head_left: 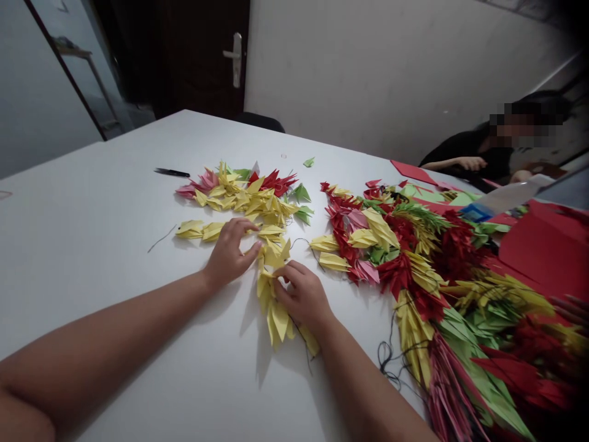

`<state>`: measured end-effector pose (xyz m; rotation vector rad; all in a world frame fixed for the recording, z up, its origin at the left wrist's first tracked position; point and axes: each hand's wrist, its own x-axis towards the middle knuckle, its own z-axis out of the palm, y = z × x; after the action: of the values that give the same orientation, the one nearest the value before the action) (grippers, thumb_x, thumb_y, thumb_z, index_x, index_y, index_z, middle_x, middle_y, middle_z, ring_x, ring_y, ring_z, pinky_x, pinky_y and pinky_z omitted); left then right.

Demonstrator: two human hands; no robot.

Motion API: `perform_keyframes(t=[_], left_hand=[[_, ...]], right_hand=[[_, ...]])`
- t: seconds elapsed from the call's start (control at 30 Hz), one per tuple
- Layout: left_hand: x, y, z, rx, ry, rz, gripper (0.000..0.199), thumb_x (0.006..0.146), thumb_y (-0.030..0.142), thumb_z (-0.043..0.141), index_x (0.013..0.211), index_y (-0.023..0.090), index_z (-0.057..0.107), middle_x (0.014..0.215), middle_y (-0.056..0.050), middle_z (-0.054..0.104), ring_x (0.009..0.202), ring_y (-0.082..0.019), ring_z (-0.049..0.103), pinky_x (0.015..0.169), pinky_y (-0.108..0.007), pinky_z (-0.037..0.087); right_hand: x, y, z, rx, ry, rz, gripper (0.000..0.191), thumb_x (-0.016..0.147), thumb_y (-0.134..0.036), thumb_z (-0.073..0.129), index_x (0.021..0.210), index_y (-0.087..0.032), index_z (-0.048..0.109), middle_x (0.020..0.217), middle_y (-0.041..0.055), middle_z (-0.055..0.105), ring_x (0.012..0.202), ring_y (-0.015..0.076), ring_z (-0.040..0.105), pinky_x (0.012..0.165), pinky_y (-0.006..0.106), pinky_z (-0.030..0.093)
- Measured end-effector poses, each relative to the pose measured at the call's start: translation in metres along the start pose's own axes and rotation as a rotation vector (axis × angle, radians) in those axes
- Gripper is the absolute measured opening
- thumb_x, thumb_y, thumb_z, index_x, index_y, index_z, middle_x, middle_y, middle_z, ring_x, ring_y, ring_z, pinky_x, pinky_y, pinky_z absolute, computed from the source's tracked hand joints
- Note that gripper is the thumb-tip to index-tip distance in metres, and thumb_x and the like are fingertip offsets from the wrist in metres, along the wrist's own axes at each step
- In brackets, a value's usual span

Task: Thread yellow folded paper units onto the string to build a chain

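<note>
My right hand [304, 293] pinches the edge of a string of yellow folded-paper pieces [278, 322], which hangs down toward the front of the table. Just left of it, my left hand [234, 250] curves beside the top of that string, with a gap between thumb and forefinger. Its fingertips lie close to a row of yellow folded pieces [189, 229], partly covering it. Dark thread [162, 239] trails from the row's left end. Behind my hands is a heap of yellow, red, pink and green folded paper [243, 190].
A large pile of strung red, yellow and green paper [405, 245] covers the right side. Loose black thread [391, 362] lies beside it. A black-handled blade [172, 172] rests at the back left of the white table [115, 202]. Another person [473, 150] sits at the far right.
</note>
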<state>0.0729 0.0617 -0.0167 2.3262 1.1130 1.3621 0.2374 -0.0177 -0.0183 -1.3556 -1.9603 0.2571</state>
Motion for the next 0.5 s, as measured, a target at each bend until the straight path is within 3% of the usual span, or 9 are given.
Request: perform_keyframes(t=[0.1,0.2,0.27,0.37,0.5], left_hand=[[-0.004,0.009,-0.007,0.048,0.089,0.282,0.011,0.081,0.028,0.054,0.089,0.021,0.053,0.088,-0.005,0.058,0.089,-0.019,0.053,0.083,-0.034,0.042],[-0.007,0.016,-0.009,0.025,-0.061,0.468,0.024,0.077,0.042,0.059,0.084,0.020,0.054,0.081,-0.004,0.061,0.079,-0.019,0.055,0.076,-0.033,0.042],[-0.009,0.017,-0.006,0.000,-0.195,0.446,0.032,0.076,0.050,0.059,0.084,0.019,0.052,0.073,-0.003,0.060,0.070,-0.017,0.055,0.069,-0.031,0.042],[-0.008,0.015,-0.002,-0.098,-0.274,0.336,0.036,0.077,0.049,0.058,0.093,0.019,0.048,0.068,0.000,0.059,0.059,-0.013,0.052,0.061,-0.027,0.041],[-0.006,0.014,-0.005,-0.192,-0.396,0.264,0.034,0.077,0.041,0.057,0.100,0.017,0.049,0.074,-0.002,0.060,0.062,-0.013,0.052,0.060,-0.025,0.041]], right_hand=[[0.000,0.004,0.000,0.041,0.087,0.012,0.010,0.080,-0.020,0.047,0.076,-0.019,0.056,0.062,-0.0004,0.050,0.056,0.0109,0.047,0.053,0.022,0.038],[0.000,0.002,0.000,0.060,0.152,-0.023,0.009,0.081,-0.021,0.047,0.078,-0.019,0.056,0.062,-0.0004,0.051,0.056,0.0108,0.047,0.052,0.022,0.039],[0.000,0.001,-0.002,0.065,0.190,-0.041,0.011,0.082,-0.020,0.048,0.078,-0.019,0.057,0.062,0.0001,0.052,0.056,0.0111,0.048,0.053,0.023,0.040],[0.000,0.000,-0.002,0.114,0.225,-0.048,0.011,0.082,-0.020,0.049,0.080,-0.019,0.060,0.066,0.0020,0.057,0.060,0.0117,0.052,0.054,0.024,0.043],[0.000,0.001,-0.002,0.187,0.191,-0.095,0.014,0.083,-0.017,0.049,0.086,-0.019,0.063,0.074,0.0041,0.061,0.066,0.0124,0.057,0.058,0.025,0.046]])
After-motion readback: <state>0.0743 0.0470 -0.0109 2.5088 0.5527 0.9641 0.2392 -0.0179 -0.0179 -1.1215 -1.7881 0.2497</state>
